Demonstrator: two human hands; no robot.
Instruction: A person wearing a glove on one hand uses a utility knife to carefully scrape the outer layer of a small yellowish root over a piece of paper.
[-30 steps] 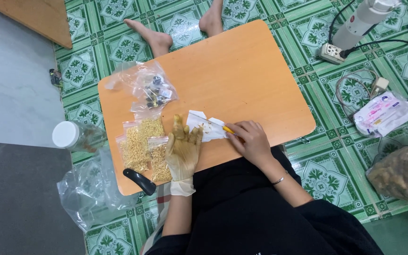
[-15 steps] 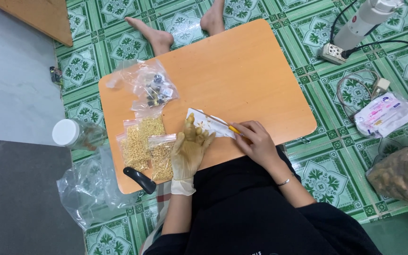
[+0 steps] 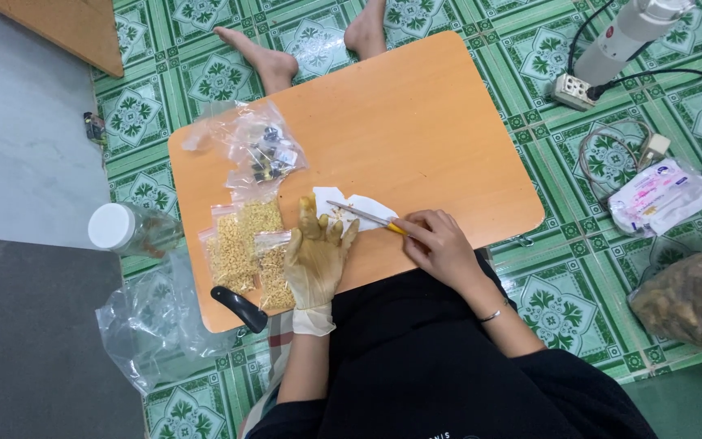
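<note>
Both hands are working at the near edge of the low wooden table (image 3: 448,122). Gloved in stained yellowish rubber, the left hand (image 3: 316,258) is lying flat with fingers spread, pressing down the near edge of a white paper sheet (image 3: 359,210) and grasping nothing. Bare, the right hand (image 3: 440,248) is pinching the yellow end of a slim pair of metal tweezers (image 3: 365,215), whose tips are pointing toward ten o'clock over a small scatter of tan grains (image 3: 338,213) on the paper.

Those grains are looking tiny, light and loose, so they are probably rolling or scattering at any nudge; picking them singly by the tweezer tips seems the only sure hold. The paper is looking thin and limp, likely sliding unless pinned, as the gloved palm is doing. The tweezers are stiff and springy, best held near the rear end, where the fingers are now.

At nine o'clock from the left hand, two small clear zip bags of yellow grains (image 3: 245,248) are lying side by side, touching the glove. At eleven o'clock, a crumpled clear bag with dark small parts (image 3: 263,150) is resting on the table. A black handle (image 3: 240,308) is jutting over the near-left corner at seven o'clock. Off the table on the green tiled floor (image 3: 562,301), a white-capped clear jar (image 3: 127,230) is lying at nine o'clock beside loose clear plastic (image 3: 144,325); at three o'clock a white and pink soft packet (image 3: 660,195) is sitting, with a bag of yellowish pieces (image 3: 692,301) at four o'clock. Whether the packet carries readable print cannot be told.
</note>
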